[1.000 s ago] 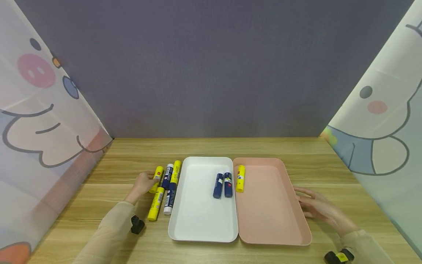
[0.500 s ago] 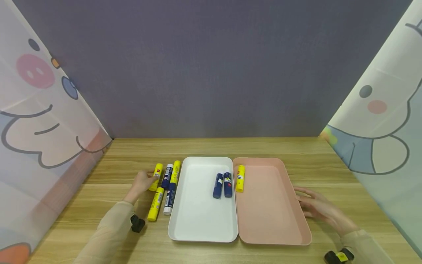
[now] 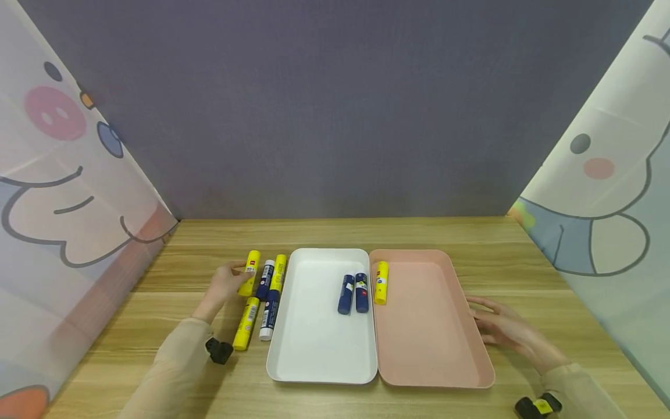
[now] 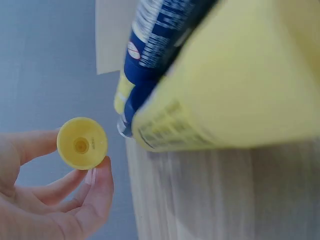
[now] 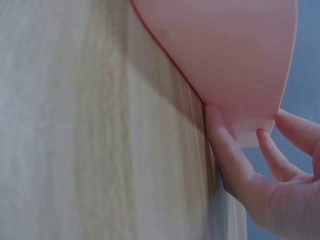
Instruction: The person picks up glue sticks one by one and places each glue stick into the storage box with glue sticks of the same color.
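My left hand (image 3: pixel 224 285) pinches a yellow glue stick (image 3: pixel 252 265) between thumb and fingers, slightly above the table at the left. Its round hollow end (image 4: pixel 82 143) faces the camera in the left wrist view. Beside it lie a yellow glue stick (image 3: pixel 246 324), another yellow one (image 3: pixel 279 272), and two dark blue ones with white ends (image 3: pixel 265 280). My right hand (image 3: pixel 505 330) touches the outer right wall of the pink tray (image 3: pixel 429 349) with loosely bent fingers, as the right wrist view also shows.
A white tray (image 3: pixel 319 349) stands against the pink tray's left side. Two blue glue sticks (image 3: pixel 346 295) lie in its right part, and one yellow glue stick (image 3: pixel 381 283) lies in the pink tray. A grey panel (image 3: pixel 340 116) rises behind the wooden table (image 3: pixel 209 238).
The left hand has lifted the yellow glue stick a little and moved it away from the person, off the row of sticks. My right hand has stayed at the pink tray.
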The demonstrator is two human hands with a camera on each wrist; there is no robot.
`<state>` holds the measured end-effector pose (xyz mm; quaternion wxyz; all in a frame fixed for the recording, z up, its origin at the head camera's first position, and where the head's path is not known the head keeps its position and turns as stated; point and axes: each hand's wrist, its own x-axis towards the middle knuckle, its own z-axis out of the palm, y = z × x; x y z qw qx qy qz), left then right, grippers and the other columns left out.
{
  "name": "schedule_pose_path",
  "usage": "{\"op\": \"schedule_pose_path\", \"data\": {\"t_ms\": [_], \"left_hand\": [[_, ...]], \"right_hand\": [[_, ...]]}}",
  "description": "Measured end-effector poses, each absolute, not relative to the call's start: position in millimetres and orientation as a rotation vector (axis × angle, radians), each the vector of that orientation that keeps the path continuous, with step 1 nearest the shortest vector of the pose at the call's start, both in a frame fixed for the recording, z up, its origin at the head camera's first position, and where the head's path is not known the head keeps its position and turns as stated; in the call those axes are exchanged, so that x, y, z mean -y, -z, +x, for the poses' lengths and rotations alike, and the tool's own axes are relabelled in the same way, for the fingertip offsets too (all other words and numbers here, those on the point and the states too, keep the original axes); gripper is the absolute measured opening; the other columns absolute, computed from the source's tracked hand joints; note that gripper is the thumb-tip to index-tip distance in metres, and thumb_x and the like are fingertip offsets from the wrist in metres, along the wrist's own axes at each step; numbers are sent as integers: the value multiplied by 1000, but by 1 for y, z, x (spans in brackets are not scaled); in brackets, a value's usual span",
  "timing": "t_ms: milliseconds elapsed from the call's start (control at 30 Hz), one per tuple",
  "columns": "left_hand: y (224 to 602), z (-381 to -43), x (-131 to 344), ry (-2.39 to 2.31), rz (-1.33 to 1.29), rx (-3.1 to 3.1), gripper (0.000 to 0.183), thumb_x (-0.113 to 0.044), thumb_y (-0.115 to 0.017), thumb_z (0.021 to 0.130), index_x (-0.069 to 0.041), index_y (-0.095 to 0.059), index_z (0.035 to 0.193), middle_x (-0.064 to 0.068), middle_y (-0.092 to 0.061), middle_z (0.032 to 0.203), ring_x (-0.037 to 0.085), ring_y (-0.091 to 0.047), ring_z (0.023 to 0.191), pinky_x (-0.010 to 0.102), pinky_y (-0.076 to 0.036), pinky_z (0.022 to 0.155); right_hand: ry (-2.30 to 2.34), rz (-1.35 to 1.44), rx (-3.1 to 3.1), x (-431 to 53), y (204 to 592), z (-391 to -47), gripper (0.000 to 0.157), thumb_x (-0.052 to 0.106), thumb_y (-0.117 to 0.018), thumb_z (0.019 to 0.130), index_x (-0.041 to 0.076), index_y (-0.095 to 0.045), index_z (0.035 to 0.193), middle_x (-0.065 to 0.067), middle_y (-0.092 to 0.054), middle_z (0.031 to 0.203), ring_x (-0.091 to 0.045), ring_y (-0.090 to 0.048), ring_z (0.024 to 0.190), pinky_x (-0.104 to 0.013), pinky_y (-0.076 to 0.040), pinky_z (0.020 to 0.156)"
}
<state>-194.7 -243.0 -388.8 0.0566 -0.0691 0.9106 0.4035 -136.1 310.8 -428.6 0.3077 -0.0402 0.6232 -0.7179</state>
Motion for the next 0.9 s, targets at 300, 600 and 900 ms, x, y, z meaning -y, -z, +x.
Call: {"op": "schedule_pose_path", "data": {"t_ms": [300,600,900], "left_hand": [[379,-194,233,-1356,-240,-2665,52,-21,-54,91,8,-39,132,28,-50,113,20,-52,81,26,-49,67],[370,-192,219,-1426,-193,-2616,53,-22,-54,91,5,-38,134,27,-50,116,18,-50,80,26,-48,68],[362,-193,203,-1433,-191,-2609,53,-23,-54,91,4,-39,134,25,-51,117,18,-52,80,30,-50,74]], "right_hand": [[1893,-139,-1652,-313,430,-136,26,17,-39,98,38,-50,108,7,-63,106,-12,-61,97,-35,-51,83],[1899,-129,-1651,-312,430,-136,25,18,-41,98,38,-50,107,7,-63,106,-12,-61,97,-35,-51,83],[1905,-138,-1643,-313,432,-136,26,17,-40,98,39,-51,107,7,-63,106,-12,-61,97,-35,-51,82]]}}
